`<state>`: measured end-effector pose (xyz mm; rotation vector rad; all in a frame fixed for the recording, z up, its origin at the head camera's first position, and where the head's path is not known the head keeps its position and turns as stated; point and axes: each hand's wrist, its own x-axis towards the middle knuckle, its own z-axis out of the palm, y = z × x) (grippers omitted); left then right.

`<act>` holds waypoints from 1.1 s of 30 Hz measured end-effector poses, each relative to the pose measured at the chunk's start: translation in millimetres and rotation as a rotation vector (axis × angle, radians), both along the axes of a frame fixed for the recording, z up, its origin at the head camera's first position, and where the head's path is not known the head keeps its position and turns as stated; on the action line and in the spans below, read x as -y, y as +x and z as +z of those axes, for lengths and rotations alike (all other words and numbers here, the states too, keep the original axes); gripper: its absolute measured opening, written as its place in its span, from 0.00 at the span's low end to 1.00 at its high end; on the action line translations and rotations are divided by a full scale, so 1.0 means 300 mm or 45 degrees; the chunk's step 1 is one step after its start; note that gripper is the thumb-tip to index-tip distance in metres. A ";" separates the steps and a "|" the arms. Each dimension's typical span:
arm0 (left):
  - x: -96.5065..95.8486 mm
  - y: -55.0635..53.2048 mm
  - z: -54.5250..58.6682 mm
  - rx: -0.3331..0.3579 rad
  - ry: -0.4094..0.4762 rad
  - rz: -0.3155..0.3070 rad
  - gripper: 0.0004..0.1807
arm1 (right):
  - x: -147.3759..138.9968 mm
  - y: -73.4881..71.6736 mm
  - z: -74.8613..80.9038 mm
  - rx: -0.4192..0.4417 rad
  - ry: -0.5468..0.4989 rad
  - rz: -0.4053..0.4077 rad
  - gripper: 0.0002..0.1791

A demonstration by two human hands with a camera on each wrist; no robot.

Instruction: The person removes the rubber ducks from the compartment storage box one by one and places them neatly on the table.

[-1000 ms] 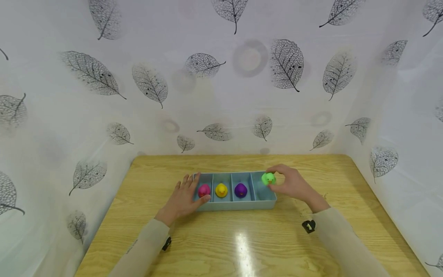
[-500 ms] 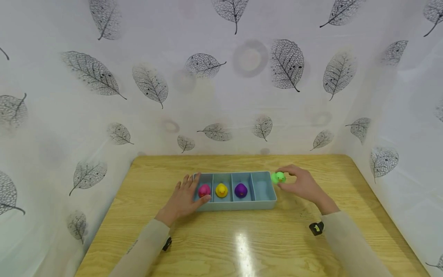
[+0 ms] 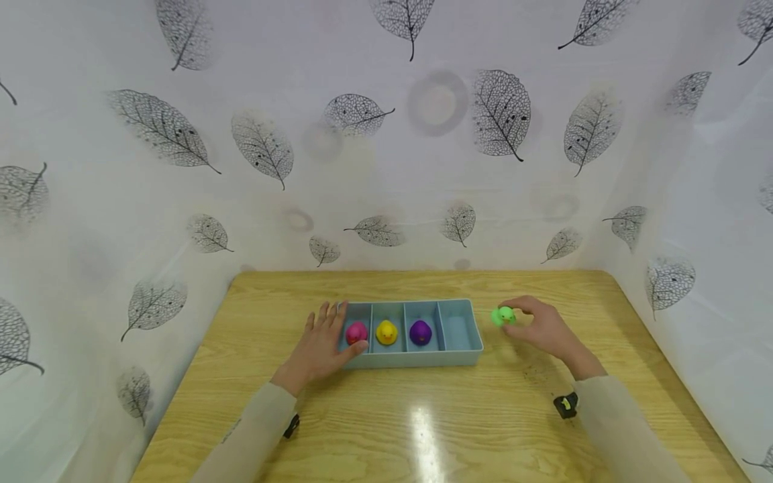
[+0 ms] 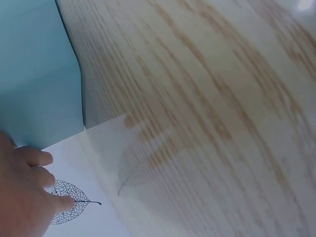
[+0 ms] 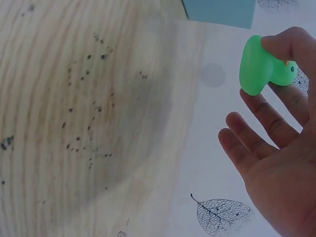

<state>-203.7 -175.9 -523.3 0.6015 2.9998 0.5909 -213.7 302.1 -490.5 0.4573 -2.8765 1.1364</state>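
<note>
Between thumb and fingertips, my right hand pinches a green rubber duck, held to the right of the tray. The right wrist view shows this duck between thumb and fingers, with the other fingers spread. My left hand rests on the left end of a grey-blue divided tray, its thumb over the front edge and its fingers fairly straight. A pink duck, a yellow duck and a purple duck sit in separate compartments from left to right. The rightmost compartment holds nothing.
The light wood table ends at a pale curtain with a leaf print behind and at both sides. A dark wrist camera sits by the right sleeve. Dark specks mark the wood.
My right hand has carried the green duck from over the tray's rightmost compartment to the right, past the tray's end. My left hand, the tray and the other ducks have stayed put.
</note>
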 end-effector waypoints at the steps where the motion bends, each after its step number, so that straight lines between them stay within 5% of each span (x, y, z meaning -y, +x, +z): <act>1: 0.000 0.001 0.000 -0.001 0.000 0.001 0.57 | -0.005 0.000 -0.006 0.005 0.002 -0.006 0.24; 33: -0.007 0.011 0.013 -0.032 -0.049 0.009 0.57 | -0.075 -0.007 -0.102 0.092 0.084 -0.019 0.25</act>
